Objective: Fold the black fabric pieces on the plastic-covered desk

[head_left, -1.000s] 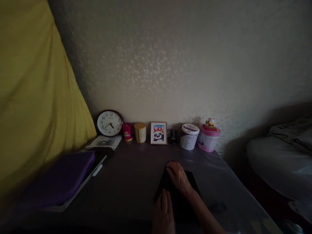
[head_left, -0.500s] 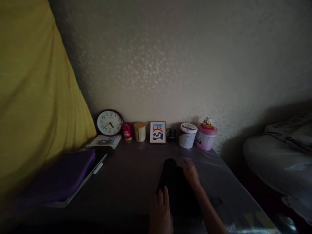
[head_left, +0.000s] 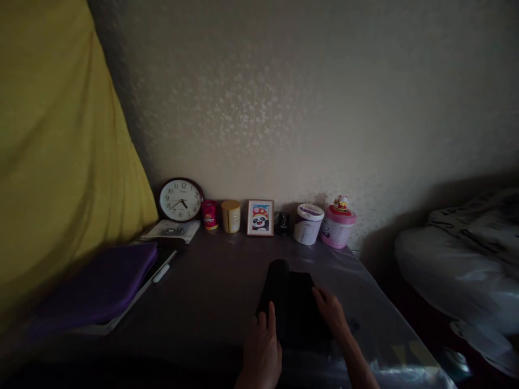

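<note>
Nearest the camera, the left hand (head_left: 261, 346) lies flat and open, fingertips on the near left edge of a dark cloth (head_left: 294, 308). The right hand (head_left: 332, 313) touches the cloth's right edge; the dim light hides whether its fingers pinch the fabric. The cloth lies on the table (head_left: 211, 292) between both hands, its long axis running away towards the wall, with a rolled ridge along its left side. Beyond stand a clock (head_left: 180, 200), a framed panda picture (head_left: 260, 218) and a pink tub (head_left: 338, 228).
</note>
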A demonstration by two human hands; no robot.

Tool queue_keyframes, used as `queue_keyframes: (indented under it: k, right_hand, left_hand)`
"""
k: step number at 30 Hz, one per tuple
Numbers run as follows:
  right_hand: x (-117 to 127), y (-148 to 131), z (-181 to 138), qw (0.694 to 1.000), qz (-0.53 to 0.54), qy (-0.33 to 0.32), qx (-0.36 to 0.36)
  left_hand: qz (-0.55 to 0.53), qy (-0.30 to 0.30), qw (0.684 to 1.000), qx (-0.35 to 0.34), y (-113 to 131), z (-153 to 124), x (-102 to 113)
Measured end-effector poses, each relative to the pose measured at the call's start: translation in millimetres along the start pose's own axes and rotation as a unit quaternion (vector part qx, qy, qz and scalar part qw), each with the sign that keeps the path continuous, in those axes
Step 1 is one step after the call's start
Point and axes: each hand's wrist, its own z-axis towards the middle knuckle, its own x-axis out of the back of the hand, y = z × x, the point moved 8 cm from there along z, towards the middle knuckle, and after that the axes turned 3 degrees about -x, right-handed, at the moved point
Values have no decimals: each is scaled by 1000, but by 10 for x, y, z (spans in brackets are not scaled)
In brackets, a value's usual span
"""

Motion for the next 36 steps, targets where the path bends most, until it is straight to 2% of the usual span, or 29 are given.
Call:
queue_keyframes:
  k: [4, 10, 16, 20, 24, 28, 32, 36]
  right_hand:
    - [-4, -85, 14, 1000, -19, -18, 4]
    - [-31, -374, 59, 998, -22, -33, 58]
    - [107, -712, -1, 989, -132, -26, 58]
    - [162, -724, -28, 984, -162, -50, 53]
    - [119, -571, 55, 991, -111, -48, 53]
    - [40, -501, 169, 997, 7, -60, 46]
    - [12, -700, 214, 988, 129, -57, 70]
    - [-126, -959, 225, 980, 174, -62, 73]
  left_hand:
    - [-16, -16, 1000, 1, 4, 3, 22]
    - [-42, -67, 996, 29, 17, 6, -13]
    - [-35, -71, 996, 29, 12, 13, -45]
    - [-27, -79, 996, 32, 31, 3, -42]
    - [-25, -76, 996, 35, 58, 2, 8]
    - [-19, -72, 997, 33, 60, 12, 20]
    - [-6, -69, 997, 35, 51, 19, -16]
    - [7, -58, 998, 38, 51, 23, -26]
